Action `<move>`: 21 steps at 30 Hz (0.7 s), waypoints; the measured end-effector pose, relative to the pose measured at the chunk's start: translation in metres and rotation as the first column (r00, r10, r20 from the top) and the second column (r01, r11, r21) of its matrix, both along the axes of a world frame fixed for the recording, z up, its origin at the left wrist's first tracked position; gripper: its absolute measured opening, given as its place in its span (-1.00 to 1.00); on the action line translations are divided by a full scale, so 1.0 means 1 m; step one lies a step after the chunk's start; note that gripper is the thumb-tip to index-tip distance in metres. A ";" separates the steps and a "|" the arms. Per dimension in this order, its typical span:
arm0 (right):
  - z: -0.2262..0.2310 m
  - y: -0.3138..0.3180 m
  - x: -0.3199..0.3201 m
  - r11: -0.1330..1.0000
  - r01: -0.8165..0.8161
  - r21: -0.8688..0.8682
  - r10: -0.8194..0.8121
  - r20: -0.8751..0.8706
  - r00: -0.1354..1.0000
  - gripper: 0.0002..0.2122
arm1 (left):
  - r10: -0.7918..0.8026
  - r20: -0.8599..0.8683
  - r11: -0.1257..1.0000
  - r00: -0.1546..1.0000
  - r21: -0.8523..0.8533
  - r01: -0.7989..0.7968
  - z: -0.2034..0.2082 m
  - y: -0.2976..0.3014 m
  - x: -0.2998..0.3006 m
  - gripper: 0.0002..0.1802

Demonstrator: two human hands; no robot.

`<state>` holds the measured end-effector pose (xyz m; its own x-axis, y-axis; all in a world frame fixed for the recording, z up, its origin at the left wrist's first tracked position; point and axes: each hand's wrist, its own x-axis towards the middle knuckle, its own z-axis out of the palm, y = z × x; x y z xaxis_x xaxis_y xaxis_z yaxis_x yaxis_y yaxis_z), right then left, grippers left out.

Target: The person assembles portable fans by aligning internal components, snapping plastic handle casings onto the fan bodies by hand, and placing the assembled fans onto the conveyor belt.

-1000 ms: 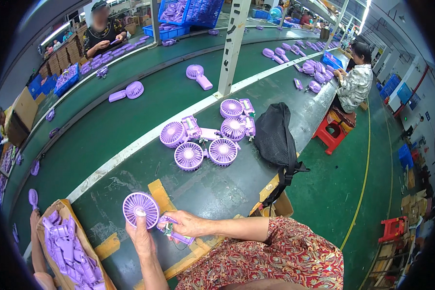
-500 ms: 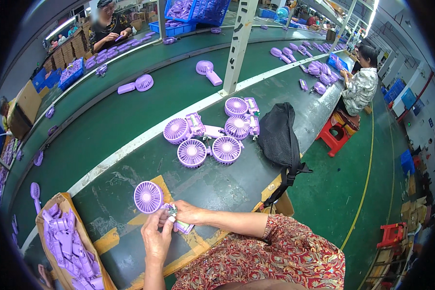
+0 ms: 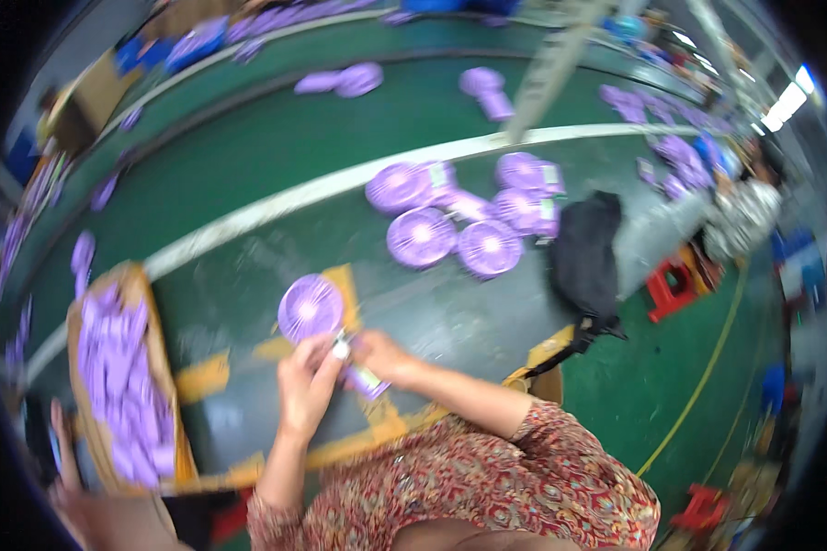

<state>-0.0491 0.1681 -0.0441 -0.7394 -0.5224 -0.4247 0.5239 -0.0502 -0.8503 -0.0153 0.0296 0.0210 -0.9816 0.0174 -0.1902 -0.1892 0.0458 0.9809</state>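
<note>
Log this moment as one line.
left hand: at purple round-headed plastic fan | right hand: same fan | around: brown cardboard box, purple plastic parts inside; black fabric bag

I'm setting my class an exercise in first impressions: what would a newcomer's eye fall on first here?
Most striking, at lower centre, are the left hand and right hand at a purple fan with a round head. Beyond them, just right of centre, purple fans cluster on the bench, beside a black bag. At left sits a cardboard box full of purple parts.
</note>
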 end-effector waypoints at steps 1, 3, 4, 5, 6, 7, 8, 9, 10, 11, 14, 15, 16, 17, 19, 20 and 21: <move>0.002 0.004 0.000 0.996 0.054 -0.067 -0.052 0.026 0.998 -0.74 | 0.015 -0.031 0.999 0.999 0.048 -0.013 -0.007 -0.001 -0.003 -0.81; 0.016 0.009 -0.004 0.997 0.070 -0.019 -0.069 0.072 0.995 -0.74 | 0.010 -0.054 0.998 0.999 -0.068 -0.014 -0.008 -0.004 -0.006 -0.83; 0.021 0.007 -0.005 0.994 0.107 0.004 -0.107 0.092 0.990 -0.74 | 0.027 -0.091 0.994 0.995 -0.107 -0.037 -0.008 -0.006 -0.005 -0.84; 0.022 0.007 -0.005 0.997 0.079 0.006 -0.079 0.089 0.993 -0.73 | 0.025 -0.137 0.988 0.990 -0.146 -0.045 -0.007 -0.009 -0.005 -0.85; 0.022 0.007 -0.006 0.998 0.063 0.008 -0.063 0.081 0.995 -0.72 | 0.059 -0.117 0.984 0.991 -0.159 -0.077 -0.008 -0.015 -0.005 -0.85; 0.023 0.004 -0.005 0.998 0.056 -0.013 -0.054 0.093 0.994 -0.73 | 0.023 -0.234 0.952 0.972 -0.291 -0.092 -0.008 -0.020 -0.005 -0.85; 0.025 0.000 -0.006 0.999 0.036 -0.022 -0.033 0.105 0.994 -0.73 | -0.040 -0.341 0.903 0.939 -0.415 -0.112 -0.008 -0.024 -0.004 -0.85; 0.025 0.000 -0.006 1.000 0.018 -0.008 -0.016 0.127 0.992 -0.73 | -0.020 -0.272 0.920 0.962 -0.381 -0.088 -0.004 -0.025 -0.002 -0.84; 0.026 0.000 -0.006 1.000 0.003 0.006 -0.004 0.147 0.989 -0.73 | -0.022 -0.266 0.920 0.964 -0.383 -0.085 -0.001 -0.025 -0.001 -0.84; 0.029 0.002 -0.006 1.000 0.007 0.005 -0.008 0.152 0.988 -0.73 | -0.047 -0.203 0.886 0.978 -0.460 -0.053 0.002 -0.026 -0.002 -0.85; 0.035 0.009 -0.004 0.999 -0.042 -0.001 0.042 0.131 0.990 -0.71 | -0.124 -0.106 0.799 0.987 -0.600 0.036 0.004 -0.026 -0.002 -0.88; 0.036 0.013 -0.001 0.998 -0.007 -0.068 0.019 0.179 0.984 -0.69 | -0.172 -0.072 0.744 0.983 -0.664 0.081 0.004 -0.025 -0.002 -0.89; 0.036 0.015 0.000 0.991 0.032 -0.133 -0.001 0.226 0.974 -0.67 | -0.176 -0.072 0.743 0.982 -0.664 0.084 0.004 -0.025 -0.003 -0.89; 0.036 0.015 0.000 0.990 0.035 -0.134 -0.004 0.226 0.974 -0.67 | -0.216 -0.175 0.717 0.961 -0.696 0.035 0.004 -0.025 -0.003 -0.90; 0.031 0.013 0.000 0.980 0.139 -0.141 -0.090 0.311 0.946 -0.63 | -0.265 -0.259 0.693 0.929 -0.721 -0.004 0.001 -0.022 -0.003 -0.92; 0.028 0.012 0.000 0.980 0.143 -0.140 -0.093 0.319 0.943 -0.63 | -0.260 -0.270 0.718 0.927 -0.696 -0.002 -0.002 -0.019 -0.004 -0.92; 0.025 0.011 -0.001 0.978 0.162 -0.132 -0.114 0.311 0.944 -0.61 | -0.254 -0.285 0.741 0.924 -0.671 -0.004 -0.003 -0.017 -0.003 -0.92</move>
